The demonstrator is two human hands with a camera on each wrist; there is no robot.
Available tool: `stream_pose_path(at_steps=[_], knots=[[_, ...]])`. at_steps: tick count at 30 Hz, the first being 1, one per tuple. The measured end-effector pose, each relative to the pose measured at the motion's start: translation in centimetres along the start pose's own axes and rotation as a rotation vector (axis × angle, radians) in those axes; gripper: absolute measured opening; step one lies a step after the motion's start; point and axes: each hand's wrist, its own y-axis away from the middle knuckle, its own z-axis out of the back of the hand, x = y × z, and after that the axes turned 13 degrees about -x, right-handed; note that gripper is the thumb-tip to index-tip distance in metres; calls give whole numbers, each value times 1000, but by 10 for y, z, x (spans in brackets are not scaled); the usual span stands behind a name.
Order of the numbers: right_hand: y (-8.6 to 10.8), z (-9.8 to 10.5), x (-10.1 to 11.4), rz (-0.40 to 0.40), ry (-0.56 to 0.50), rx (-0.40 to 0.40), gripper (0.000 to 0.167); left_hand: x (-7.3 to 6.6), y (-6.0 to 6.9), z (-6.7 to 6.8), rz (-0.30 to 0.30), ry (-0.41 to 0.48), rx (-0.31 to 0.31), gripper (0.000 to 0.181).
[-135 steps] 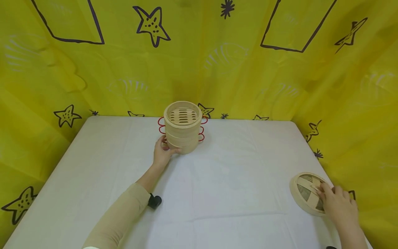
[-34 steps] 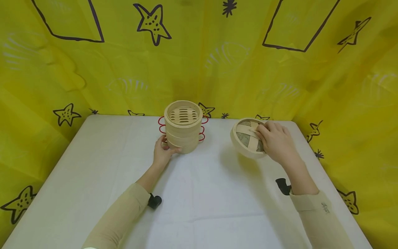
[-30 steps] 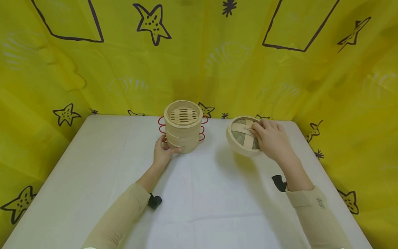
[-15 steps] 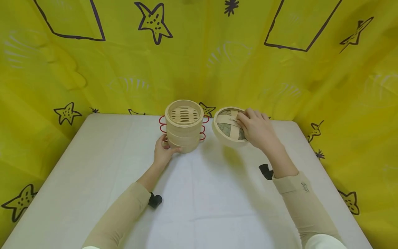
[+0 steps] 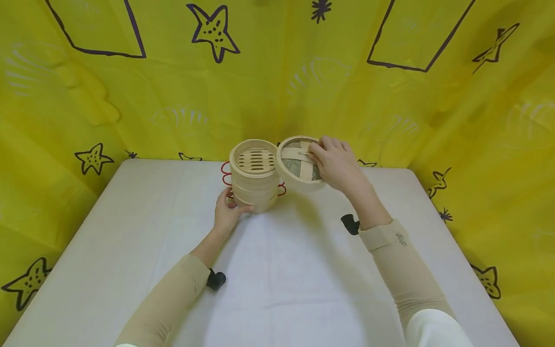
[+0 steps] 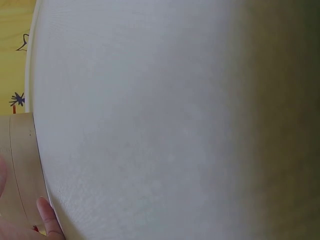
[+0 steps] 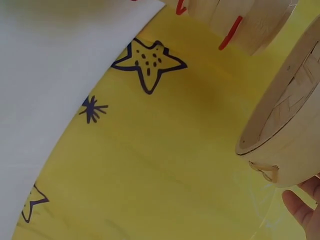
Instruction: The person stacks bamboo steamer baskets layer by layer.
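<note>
Near the back edge stands a stacked bamboo steamer [image 5: 253, 185] with red loop handles, its slatted top tier uncovered. My left hand [image 5: 225, 213] holds its lowest part, thumb across the front and fingers at the left side. In the left wrist view only part of the steamer wall [image 6: 22, 165] shows. My right hand [image 5: 337, 165] pinches the handle of the round bamboo lid [image 5: 292, 153], raised and tilted just right of the steamer's top. From the right wrist, the lid's woven underside and rim [image 7: 285, 142] appear apart from the steamer [image 7: 245, 22].
A white-covered table [image 5: 277, 279] spreads under both arms. Yellow curtains [image 5: 260, 86] with starfish drawings surround its back and sides, close behind the steamer. A black wrist camera [image 5: 215, 279] sits on the left wrist, another black one [image 5: 350, 224] on the right.
The lid, lying on the table at the right in the oldest frame, has been lifted and carried left and back to the steamer by my right hand. My left hand keeps its hold.
</note>
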Motion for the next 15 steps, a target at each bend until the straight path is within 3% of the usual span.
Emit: stream_pose_path(at_steps=[15], knots=[[-38,-14,22,50,2,37,21,0,-1,0,27,-3,9,83]])
